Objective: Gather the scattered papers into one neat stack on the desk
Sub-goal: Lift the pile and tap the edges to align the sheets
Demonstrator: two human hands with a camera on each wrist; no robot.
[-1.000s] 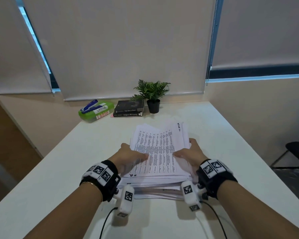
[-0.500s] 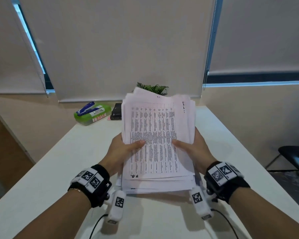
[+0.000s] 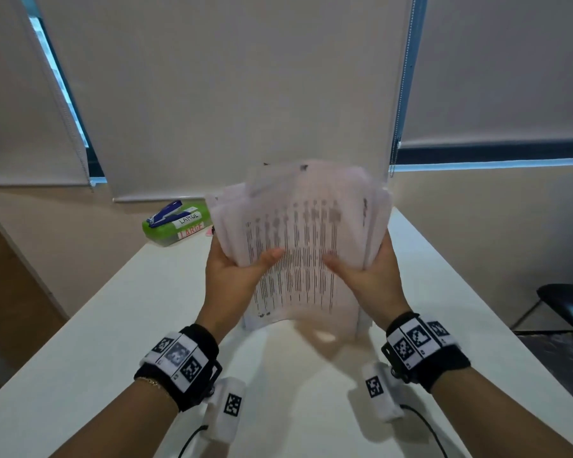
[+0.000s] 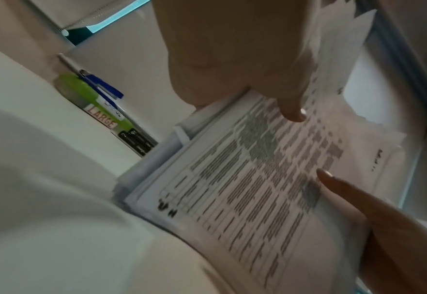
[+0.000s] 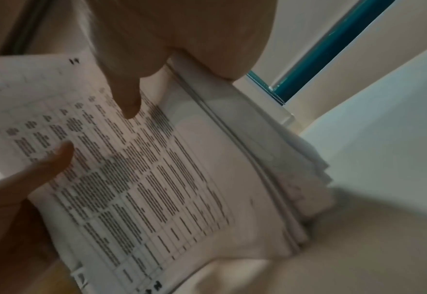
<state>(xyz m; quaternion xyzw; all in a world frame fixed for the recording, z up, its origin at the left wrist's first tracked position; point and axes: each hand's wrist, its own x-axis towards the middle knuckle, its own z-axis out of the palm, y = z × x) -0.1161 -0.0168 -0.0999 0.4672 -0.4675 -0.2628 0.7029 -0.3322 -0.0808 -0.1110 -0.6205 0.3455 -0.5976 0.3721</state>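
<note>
Both hands hold the stack of papers (image 3: 298, 246) on edge above the white desk (image 3: 119, 325); whether its lower edge touches the desk cannot be told from the blurred frames. The left hand (image 3: 235, 276) grips the stack's left edge, at about 9 o'clock of the sheets, thumb laid across the printed front page and fingers hidden behind. The right hand (image 3: 368, 276) grips the opposite edge, at about 3 o'clock, thumb likewise on the front page. The stack thus lies between the two palms, its printed face turned toward the person. The upper edges fan unevenly; the sheets are not aligned. In the left wrist view, the left thumb (image 4: 290, 107) and the other hand's thumb press the same top sheet. At 10 o'clock from the stack, near the desk's far edge, sits a green box (image 3: 169, 229) labelled LARGE, with a blue stapler (image 3: 164, 213) on top.
</note>
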